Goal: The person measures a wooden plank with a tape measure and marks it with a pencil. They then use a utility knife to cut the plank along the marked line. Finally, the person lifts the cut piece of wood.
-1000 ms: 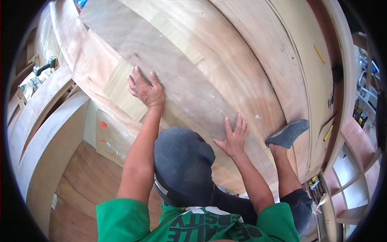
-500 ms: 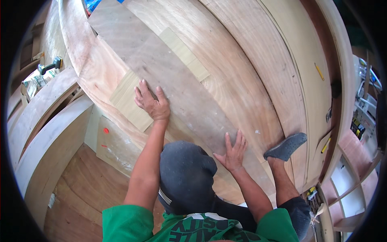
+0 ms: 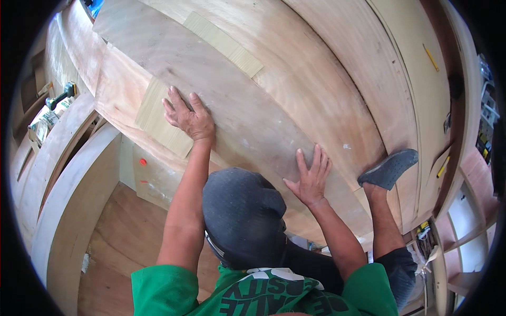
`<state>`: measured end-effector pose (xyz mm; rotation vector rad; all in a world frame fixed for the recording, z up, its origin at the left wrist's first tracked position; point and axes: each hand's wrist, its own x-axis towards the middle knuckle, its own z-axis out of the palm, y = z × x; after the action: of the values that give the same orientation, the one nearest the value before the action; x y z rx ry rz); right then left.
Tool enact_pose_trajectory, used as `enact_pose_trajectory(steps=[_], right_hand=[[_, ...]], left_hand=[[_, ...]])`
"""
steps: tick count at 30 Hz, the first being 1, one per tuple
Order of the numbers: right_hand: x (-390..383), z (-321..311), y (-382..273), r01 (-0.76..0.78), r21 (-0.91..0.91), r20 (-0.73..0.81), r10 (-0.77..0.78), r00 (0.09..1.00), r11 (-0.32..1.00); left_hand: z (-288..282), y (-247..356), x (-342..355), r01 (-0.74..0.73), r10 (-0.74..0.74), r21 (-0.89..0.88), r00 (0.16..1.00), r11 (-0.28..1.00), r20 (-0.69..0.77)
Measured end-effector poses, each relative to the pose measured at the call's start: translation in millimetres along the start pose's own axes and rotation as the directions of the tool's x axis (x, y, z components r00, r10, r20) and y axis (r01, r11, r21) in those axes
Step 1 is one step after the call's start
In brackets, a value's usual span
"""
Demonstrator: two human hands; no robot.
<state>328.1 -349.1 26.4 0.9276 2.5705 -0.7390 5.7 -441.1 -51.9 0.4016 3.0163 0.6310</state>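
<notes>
Plainly, a long greyish plank (image 3: 232,100) ran diagonally from upper left to lower right across a curved wooden surface (image 3: 311,95), with both hands on it. The left hand (image 3: 191,120) lay over the plank's lower-left edge, fingers fanned apart, its thumb on the grey wood and its outer fingers beside a pale grained piece (image 3: 161,118). Farther down the plank, the right hand (image 3: 312,179) rested palm down, its fingers also spread and pointing up the picture, curled around nothing.

A second pale piece (image 3: 224,45) jutted out past the plank's other edge; the plank covered whatever lay between the two, so whether they were one strip could not be told. A bent knee (image 3: 242,216) in dark cloth hid part of the wood between the forearms. The plank's top end ran close to the upper rim of the view, and tools on the far right were cut by the dark border and hard to make out.

Large dark lettering crossed the green shirt (image 3: 163,289), inverted and broken by folds. Near a power drill (image 3: 62,97), a bag (image 3: 45,125) bore green print too small to read.
</notes>
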Motion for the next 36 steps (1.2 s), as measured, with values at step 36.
enact_pose_trajectory(steps=[36], right_hand=[[3.3,-1.0,4.3,-0.005,0.064,0.01,0.005,1.0,0.998]], left_hand=[[5.3,-7.0,0.9,-0.027,0.027,0.041,1.0,0.999,-0.009]])
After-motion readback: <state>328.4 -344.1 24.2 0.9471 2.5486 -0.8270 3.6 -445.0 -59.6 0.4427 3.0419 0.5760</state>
